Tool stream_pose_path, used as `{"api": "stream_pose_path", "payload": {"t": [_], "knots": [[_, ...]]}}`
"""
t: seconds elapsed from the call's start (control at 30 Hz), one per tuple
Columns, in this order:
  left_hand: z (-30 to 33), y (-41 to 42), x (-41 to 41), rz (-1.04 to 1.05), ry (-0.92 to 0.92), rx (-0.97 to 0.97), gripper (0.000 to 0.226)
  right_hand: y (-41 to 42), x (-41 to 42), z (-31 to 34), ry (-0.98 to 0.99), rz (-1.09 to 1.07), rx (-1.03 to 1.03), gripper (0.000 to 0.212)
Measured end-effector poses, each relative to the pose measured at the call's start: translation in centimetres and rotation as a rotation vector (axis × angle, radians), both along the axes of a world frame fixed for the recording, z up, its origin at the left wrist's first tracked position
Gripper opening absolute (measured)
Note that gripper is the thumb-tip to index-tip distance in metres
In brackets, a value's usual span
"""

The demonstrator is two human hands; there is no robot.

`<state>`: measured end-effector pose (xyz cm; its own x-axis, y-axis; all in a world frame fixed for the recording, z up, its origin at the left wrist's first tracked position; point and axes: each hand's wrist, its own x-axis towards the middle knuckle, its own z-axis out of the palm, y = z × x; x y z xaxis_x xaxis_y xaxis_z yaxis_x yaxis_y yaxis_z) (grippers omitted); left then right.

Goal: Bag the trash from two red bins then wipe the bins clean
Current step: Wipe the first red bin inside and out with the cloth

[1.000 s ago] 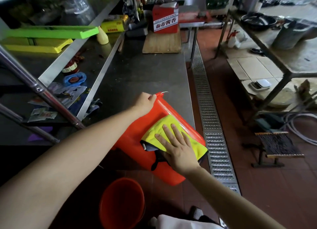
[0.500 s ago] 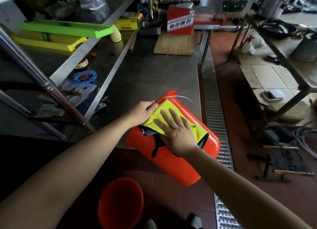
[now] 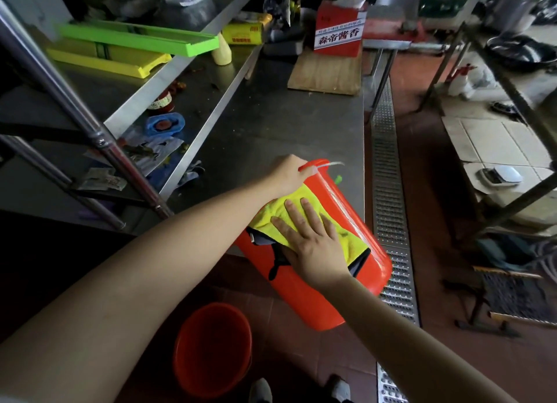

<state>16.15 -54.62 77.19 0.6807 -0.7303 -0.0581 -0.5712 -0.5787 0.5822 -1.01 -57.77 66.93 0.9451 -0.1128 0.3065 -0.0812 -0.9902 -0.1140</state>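
Two hands: right hand (image 3: 313, 245) flat-fingered on fuzzy yellow cloth (image 3: 346, 236), left hand (image 3: 287, 173) gripping glossy red bin (image 3: 370, 251).

Two red bins (image 3: 319, 294) (image 3: 211, 348), one cloth (image 3: 304, 212)

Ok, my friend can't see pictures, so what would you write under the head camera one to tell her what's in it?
A person's right hand presses a yellow cloth flat on the side of a red bin tipped over the edge of a steel table, while the left hand holds its rim. A second red bin stands on the floor below.
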Motion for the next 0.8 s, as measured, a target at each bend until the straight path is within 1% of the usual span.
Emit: {"api": "stream_pose_path", "payload": {"t": [0.1,0.2,0.3,0.43,0.5,0.57,0.63,0.7,0.8], "knots": [[0.4,-1.5,-0.1,0.047,-0.057,-0.047,0.045,-1.2,0.1,0.0,-0.004,-0.009,0.004,0.062],[1.1,-2.9,0.2,0.106,-0.064,-0.047,0.043,-3.1,0.6,0.5,0.012,-0.06,0.032,0.06],[0.9,-3.2,1.2,0.159,-0.02,-0.027,0.041,-4.4,1.6,1.1,0.07,-0.088,0.087,0.057],[-0.1,-2.7,3.2,0.224,0.094,-0.082,0.038,-4.6,3.2,1.3,0.116,-0.105,0.111,0.054],[-0.3,-2.0,3.9,0.189,0.142,-0.085,0.04,-4.4,3.5,1.1,0.107,-0.11,0.095,0.053],[-0.4,-1.1,4.8,0.087,0.21,-0.034,0.031,-4.1,3.6,0.7,0.087,-0.116,0.081,0.053],[-0.6,-0.2,5.6,0.006,0.308,0.018,0.033,-3.7,3.5,0.3,0.072,-0.109,0.074,0.054],[-1.0,0.1,5.7,0.018,0.35,0.022,0.032,-3.3,3.5,0.0,0.069,-0.1,0.068,0.055],[-1.5,0.0,5.3,0.083,0.316,-0.053,0.031,-3.4,3.9,0.2,0.065,-0.097,0.053,0.056]]}}
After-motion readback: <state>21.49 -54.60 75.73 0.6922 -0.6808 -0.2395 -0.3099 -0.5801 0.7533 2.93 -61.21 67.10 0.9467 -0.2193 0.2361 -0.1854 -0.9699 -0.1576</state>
